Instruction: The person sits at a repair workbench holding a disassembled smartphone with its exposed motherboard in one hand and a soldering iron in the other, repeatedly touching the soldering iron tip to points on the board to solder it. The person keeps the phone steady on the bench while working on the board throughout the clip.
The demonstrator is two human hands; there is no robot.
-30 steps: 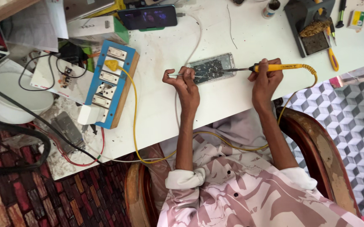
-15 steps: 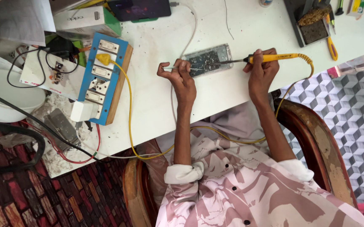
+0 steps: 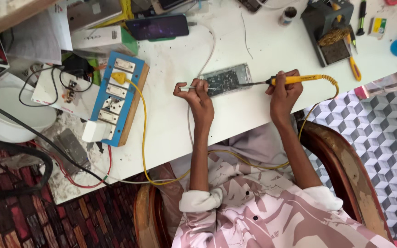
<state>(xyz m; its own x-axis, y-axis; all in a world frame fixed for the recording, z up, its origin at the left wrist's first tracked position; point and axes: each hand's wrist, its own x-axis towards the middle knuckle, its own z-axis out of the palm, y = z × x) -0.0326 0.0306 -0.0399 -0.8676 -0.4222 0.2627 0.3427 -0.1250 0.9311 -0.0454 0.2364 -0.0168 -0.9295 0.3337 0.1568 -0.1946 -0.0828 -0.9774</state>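
Head view: the right hand point(image 3: 285, 94) is closed in a pen grip round the yellow-handled soldering iron point(image 3: 295, 80), its tip down on the circuit board point(image 3: 228, 79), which lies mid-table on the white table point(image 3: 253, 117). The left hand point(image 3: 197, 94) is curled tight, pinching a thin metal tool point(image 3: 190, 87) whose point meets the board's near edge. Packages now: a white oblong box point(image 3: 98, 36) with a green one under it sits far left beside a dark phone point(image 3: 158, 26); a small green-and-yellow carton point(image 3: 379, 25) lies top right; a blue switch board point(image 3: 113, 98) with a yellow plug sits left.
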